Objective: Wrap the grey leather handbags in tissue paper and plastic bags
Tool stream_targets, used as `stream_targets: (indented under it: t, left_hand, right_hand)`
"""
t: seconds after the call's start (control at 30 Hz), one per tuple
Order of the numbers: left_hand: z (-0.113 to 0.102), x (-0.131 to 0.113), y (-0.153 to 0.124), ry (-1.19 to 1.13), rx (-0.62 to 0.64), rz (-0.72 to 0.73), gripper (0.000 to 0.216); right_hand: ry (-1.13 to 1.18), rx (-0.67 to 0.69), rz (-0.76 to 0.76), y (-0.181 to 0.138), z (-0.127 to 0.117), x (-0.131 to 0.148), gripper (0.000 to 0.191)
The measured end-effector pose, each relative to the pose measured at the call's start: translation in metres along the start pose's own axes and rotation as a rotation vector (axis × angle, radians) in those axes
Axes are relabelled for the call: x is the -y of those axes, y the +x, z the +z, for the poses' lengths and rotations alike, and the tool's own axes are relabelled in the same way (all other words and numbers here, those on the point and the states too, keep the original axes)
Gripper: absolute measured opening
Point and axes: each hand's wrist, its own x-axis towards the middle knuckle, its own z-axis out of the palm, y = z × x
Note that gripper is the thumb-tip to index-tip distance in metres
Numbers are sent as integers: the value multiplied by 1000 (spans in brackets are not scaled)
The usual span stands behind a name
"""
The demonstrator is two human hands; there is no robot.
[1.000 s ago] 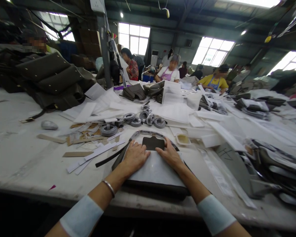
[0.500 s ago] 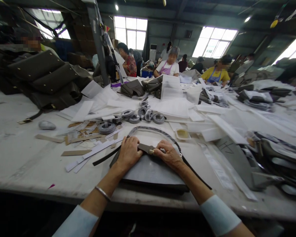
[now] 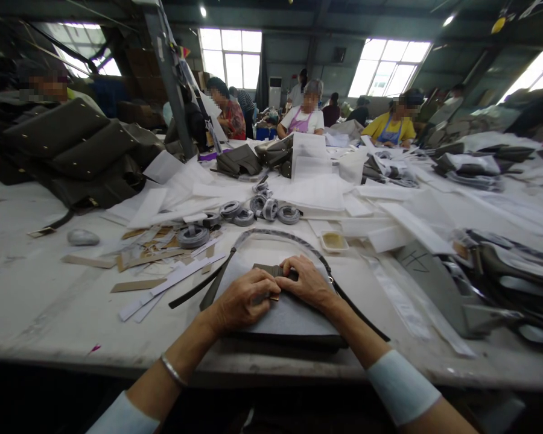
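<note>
A dark grey handbag [image 3: 294, 328] lies flat at the table's near edge, covered by a white sheet [image 3: 294, 313]. Its strap [image 3: 276, 236] loops away over the table. On top of the bag my left hand [image 3: 242, 299] and my right hand [image 3: 308, 282] meet over a small dark flap [image 3: 271, 271], fingers curled and pinching it. A small gold fitting shows under my left fingers. Both wrists wear pale blue sleeve covers, and the left wrist has a bangle.
Rolls of grey tape [image 3: 253, 212] and cardboard and white strips [image 3: 163, 265] lie beyond my hands. A small tray [image 3: 333, 242] sits to the right. Dark bags are piled at far left [image 3: 72, 150] and right [image 3: 507, 271]. Several people work at the table's far end.
The dark flap, flat and open a second ago, has been folded toward me. Both hands have drawn in from lying flat and now pinch it together at the bag's middle.
</note>
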Motion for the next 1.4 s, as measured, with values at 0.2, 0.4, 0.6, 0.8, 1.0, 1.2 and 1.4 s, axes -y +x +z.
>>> stream_targets:
  t: [0.2, 0.4, 0.6, 0.8, 1.0, 1.2, 1.4]
  left_hand:
    - [4, 3, -8, 135, 86, 44, 18]
    - [9, -1, -11, 296, 149, 95, 23]
    - [-2, -21, -16, 346, 242, 47, 29]
    - [1, -38, -28, 476, 308, 5, 55]
    - [19, -33, -31, 552, 242, 12, 53]
    - [27, -27, -43, 590, 89, 113, 47]
    - [38, -21, -52, 607, -95, 182, 41]
  right_hand:
    - [-24, 17, 22, 0, 0, 5, 24]
    - [-20, 22, 42, 0, 2, 4, 26]
    - [-14, 24, 50, -2, 1, 6, 24]
    - [31, 8, 19, -3, 1, 4, 19]
    - [87, 3, -51, 0, -13, 15, 7]
    - [170, 289, -121, -17, -27, 44, 12]
    - [164, 331, -104, -27, -18, 37, 20]
